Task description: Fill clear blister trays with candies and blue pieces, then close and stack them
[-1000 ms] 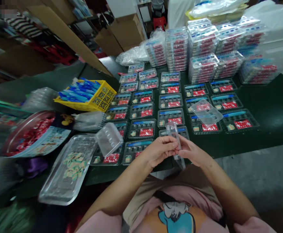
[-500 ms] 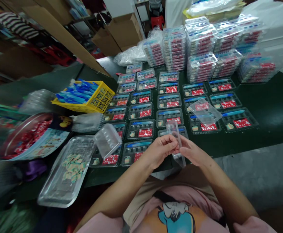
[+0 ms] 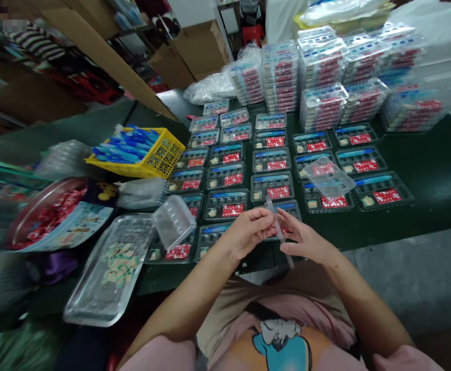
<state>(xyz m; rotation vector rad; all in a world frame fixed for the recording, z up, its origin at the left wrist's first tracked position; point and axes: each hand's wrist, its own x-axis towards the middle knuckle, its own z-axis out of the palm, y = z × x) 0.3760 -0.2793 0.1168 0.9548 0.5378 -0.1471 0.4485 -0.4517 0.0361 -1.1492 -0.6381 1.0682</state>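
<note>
A clear plastic lid (image 3: 278, 230) is held nearly edge-on over the table's front edge. My left hand (image 3: 250, 231) pinches it between thumb and fingers. On its other side is my right hand (image 3: 309, 241), its fingers spread and the thumb close to the lid; whether it touches cannot be made out. Just beyond my hands lies an open tray (image 3: 287, 208) with a blue pen, partly hidden by them. Similar trays, such as one with a red dotted packet (image 3: 278, 192), stand in rows. Loose clear lids rest tilted on trays at left (image 3: 173, 222) and right (image 3: 329, 178).
To the left are a yellow basket (image 3: 163, 154) of blue pens, a round tub (image 3: 20, 219) of red packets and a metal tray (image 3: 89, 288) with small pale-green pieces. Tall stacks of closed packs (image 3: 280, 77) line the back. Cardboard boxes (image 3: 200, 51) stand behind.
The clear lid has turned from showing its face to edge-on. My right fingers have spread away from it, while my left hand keeps its pinch.
</note>
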